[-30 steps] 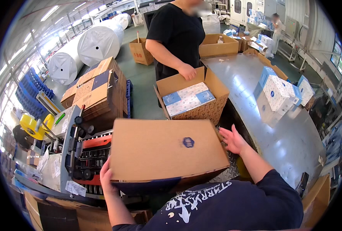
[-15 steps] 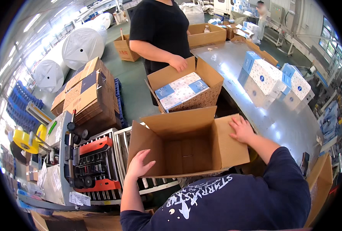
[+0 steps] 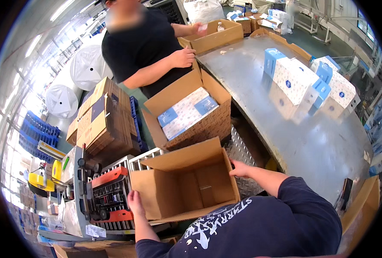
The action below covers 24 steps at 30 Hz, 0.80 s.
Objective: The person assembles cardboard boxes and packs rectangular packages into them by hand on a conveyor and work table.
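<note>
In front of me an open cardboard box [image 3: 189,206] sits tilted on the roller conveyor, its bare brown inside showing. My left hand [image 3: 136,204] holds its left flap at the outer edge, with some fingers hidden. On the opposite side my right hand [image 3: 239,169] grips the right edge, fingers partly hidden behind the board. Just beyond stands a second open carton [image 3: 225,116], holding white-and-blue patterned packages [image 3: 188,112]. A co-worker in a black shirt [image 3: 141,45] stands behind that carton, one hand by its far corner, the other holding a small pale item.
A metal table [image 3: 324,142] to the right bears several white-and-blue packs [image 3: 292,79]. At left are an orange-and-black conveyor unit [image 3: 109,193], yellow tape rolls [image 3: 42,181] and a stack of flattened cartons [image 3: 105,120]. A long brown box [image 3: 219,38] stands at the far end.
My right hand went from the spread right flap to the box's edge, and that flap no longer stands out. The box turned slightly. The co-worker shifted left, hand off the packed carton's rim.
</note>
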{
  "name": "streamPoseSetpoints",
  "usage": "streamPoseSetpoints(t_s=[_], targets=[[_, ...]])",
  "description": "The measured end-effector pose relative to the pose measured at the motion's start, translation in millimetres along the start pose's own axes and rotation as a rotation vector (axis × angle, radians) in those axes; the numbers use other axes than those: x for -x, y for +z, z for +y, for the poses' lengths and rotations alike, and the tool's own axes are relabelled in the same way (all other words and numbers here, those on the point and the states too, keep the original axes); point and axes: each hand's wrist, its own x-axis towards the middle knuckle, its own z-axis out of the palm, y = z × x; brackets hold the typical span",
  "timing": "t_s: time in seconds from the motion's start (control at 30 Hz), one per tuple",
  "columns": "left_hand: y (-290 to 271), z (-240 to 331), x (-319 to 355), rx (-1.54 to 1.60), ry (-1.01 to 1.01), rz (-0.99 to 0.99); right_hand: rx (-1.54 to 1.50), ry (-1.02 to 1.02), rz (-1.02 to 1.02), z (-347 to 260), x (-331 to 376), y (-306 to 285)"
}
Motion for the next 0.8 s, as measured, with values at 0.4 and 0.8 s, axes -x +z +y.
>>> streamPoseSetpoints(t_s=[0.4, 0.8], targets=[[220, -41, 98, -1.211, -0.044, -0.614, 1.564, -0.099, 1.244, -150, 152, -365], [239, 2, 86, -1.531, -0.363, -0.867, 0.815, 0.216, 1.098, -115, 211, -442]])
